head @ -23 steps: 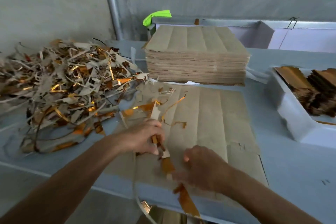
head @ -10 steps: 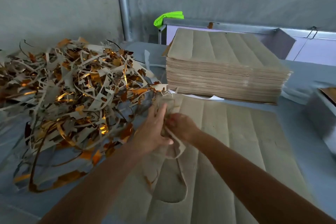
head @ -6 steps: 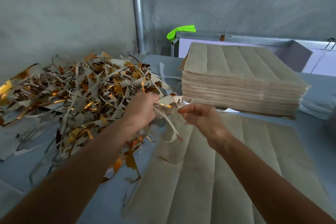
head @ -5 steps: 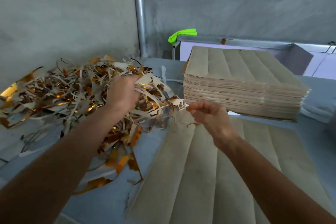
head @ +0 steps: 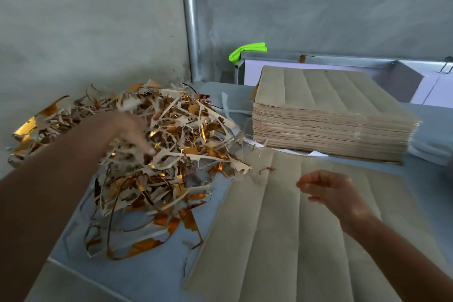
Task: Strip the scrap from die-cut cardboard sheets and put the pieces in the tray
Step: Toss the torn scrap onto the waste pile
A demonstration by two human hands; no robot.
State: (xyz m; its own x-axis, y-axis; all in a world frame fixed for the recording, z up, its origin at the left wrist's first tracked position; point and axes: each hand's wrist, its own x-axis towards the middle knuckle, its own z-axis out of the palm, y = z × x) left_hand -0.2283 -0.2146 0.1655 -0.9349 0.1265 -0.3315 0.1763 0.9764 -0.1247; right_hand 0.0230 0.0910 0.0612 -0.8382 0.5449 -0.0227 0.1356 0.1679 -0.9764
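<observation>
A flat die-cut cardboard sheet (head: 306, 233) with lengthwise creases lies in front of me on the grey table. To its left sits a big heap of scrap strips (head: 171, 154), beige with shiny gold sides. My left hand (head: 122, 130) hovers over the heap, blurred, fingers spread and pointing down, holding nothing. My right hand (head: 331, 191) hangs above the sheet with loosely curled fingers and nothing in it. The tray is out of view.
A tall stack of cardboard sheets (head: 331, 117) stands behind the flat sheet. A metal pole (head: 191, 19) runs up the grey wall. A bright green object (head: 247, 50) lies on a white box rim (head: 318, 59) at the back.
My left hand carried the torn scrap to the heap and let it go. My right hand released the strip and drew back over the sheet. The view swung left, away from the tray.
</observation>
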